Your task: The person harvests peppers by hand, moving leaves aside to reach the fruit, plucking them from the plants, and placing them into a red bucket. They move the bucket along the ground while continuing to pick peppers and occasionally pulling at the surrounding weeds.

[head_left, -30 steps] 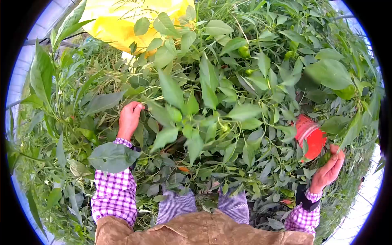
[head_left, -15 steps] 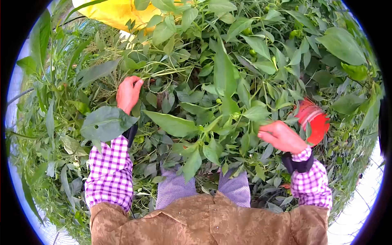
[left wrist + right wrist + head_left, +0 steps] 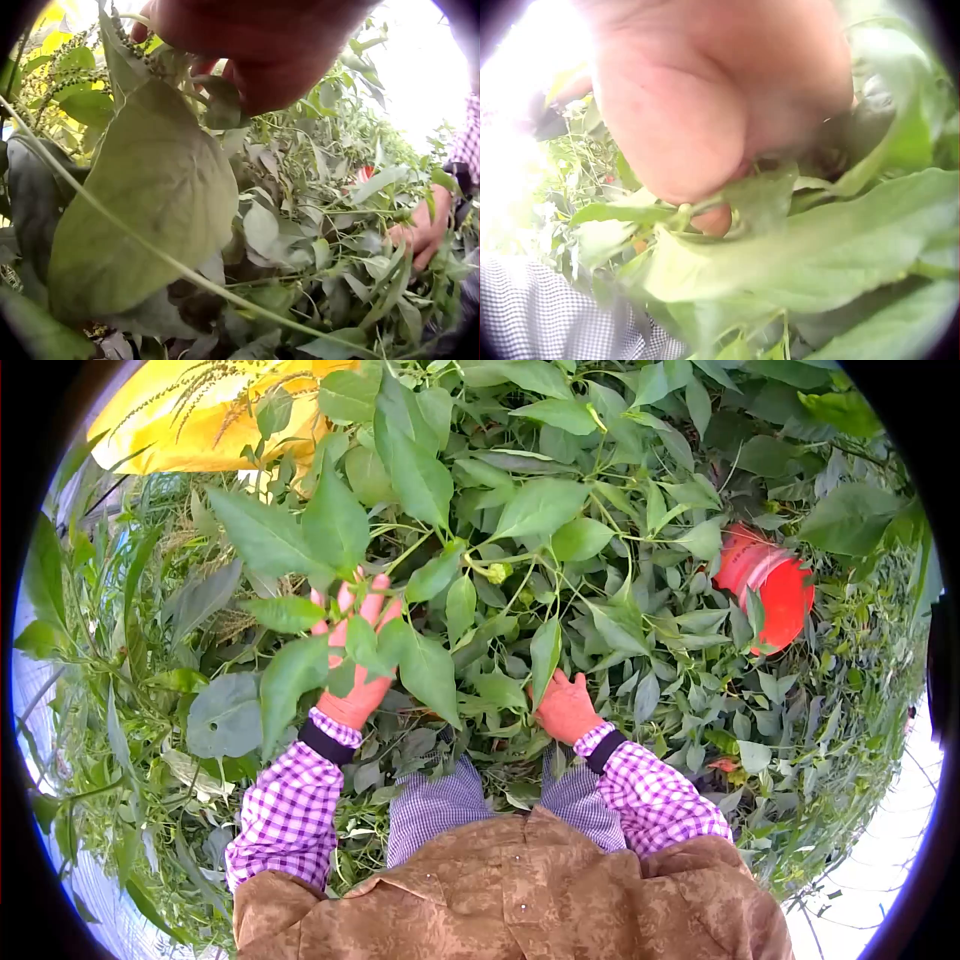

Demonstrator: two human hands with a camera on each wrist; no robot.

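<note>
My left hand (image 3: 358, 650) is raised among the leaves of a pepper plant (image 3: 425, 485), its palm showing and its fingers spread, straight, partly behind leaves. In the left wrist view, a broad leaf (image 3: 150, 195) hangs just below that hand. My right hand (image 3: 567, 708) reaches into the foliage near the middle, right of the left hand. Close by in the right wrist view, its thumb side lies against a green stem with a small bud (image 3: 684, 216) and large leaves (image 3: 840, 247). The rest of its fingers are hidden, so I cannot tell whether they pinch anything.
A red bucket (image 3: 782, 605) lies tilted among the plants at the right. Yellow sheeting (image 3: 210, 420) spreads at the upper left. A pale green pepper (image 3: 497, 572) hangs among the leaves above my right hand. Dense foliage surrounds both hands.
My right hand has moved left from beside the red bucket, where a green pepper was at its fingers, into the middle leaves. My left hand has turned palm out, its fingers spreading.
</note>
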